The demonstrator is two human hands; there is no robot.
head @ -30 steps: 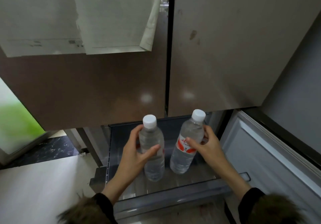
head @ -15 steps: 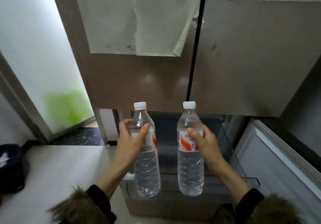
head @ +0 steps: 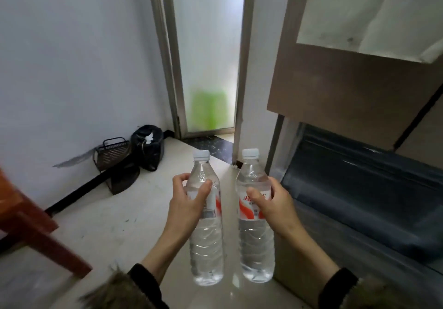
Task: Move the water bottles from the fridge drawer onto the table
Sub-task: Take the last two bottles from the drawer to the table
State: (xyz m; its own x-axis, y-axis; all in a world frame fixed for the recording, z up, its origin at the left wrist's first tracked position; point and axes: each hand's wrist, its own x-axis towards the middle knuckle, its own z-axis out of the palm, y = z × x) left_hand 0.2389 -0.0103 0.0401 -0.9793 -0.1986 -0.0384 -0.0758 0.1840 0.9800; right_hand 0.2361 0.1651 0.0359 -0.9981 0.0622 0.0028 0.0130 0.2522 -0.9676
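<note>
The left hand (head: pixel 189 203) has its grip wrapped around the labelled middle of one clear plastic water bottle with a white cap (head: pixel 206 222); the right hand (head: pixel 271 203) holds a second such bottle (head: pixel 256 217) the same way. Both bottles hang upright, side by side above the pale floor (head: pixel 115 212), outside the open dark fridge drawer (head: pixel 359 188) at the right. To do the carry well, I think it is best to keep them vertical and apart while turning toward the reddish-brown wooden desk (head: pixel 26 222) at the left edge, and to mind its leg.
</note>
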